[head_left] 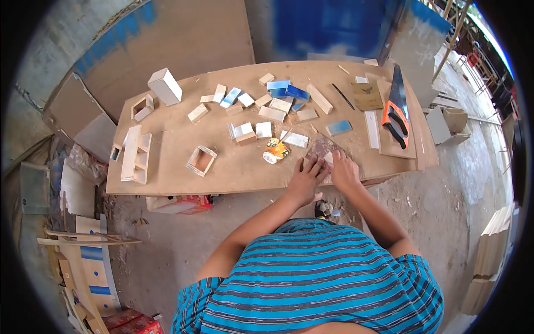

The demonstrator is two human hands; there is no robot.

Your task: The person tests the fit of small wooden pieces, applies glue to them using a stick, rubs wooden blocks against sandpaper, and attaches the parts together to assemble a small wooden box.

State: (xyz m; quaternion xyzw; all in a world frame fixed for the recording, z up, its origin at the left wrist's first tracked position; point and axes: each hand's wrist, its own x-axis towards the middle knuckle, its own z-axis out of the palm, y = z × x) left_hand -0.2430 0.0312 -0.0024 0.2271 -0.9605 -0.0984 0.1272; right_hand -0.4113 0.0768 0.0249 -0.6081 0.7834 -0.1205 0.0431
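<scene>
Near the front edge of the table, a reddish-brown sheet of sandpaper (321, 146) lies flat. My left hand (305, 179) rests on its left side with the fingers stretched and apart. Closed fingers of my right hand (345, 171) grip a small pale wood block (329, 158) against the sheet, partly hidden by the hand. Just left of the sheet stands a yellow and white cup (275, 151) with a stick in it. Behind the sheet are a whitish block (295, 139) and a blue-painted block (339, 128).
An orange-and-black handsaw (396, 114) lies on boards at the table's right. Several loose wood blocks (271, 114) cover the middle. Small open wooden frames (201, 160), a shelf-like piece (136, 156) and a tall white block (165, 87) are on the left. A dark pencil-like stick (343, 96) lies behind.
</scene>
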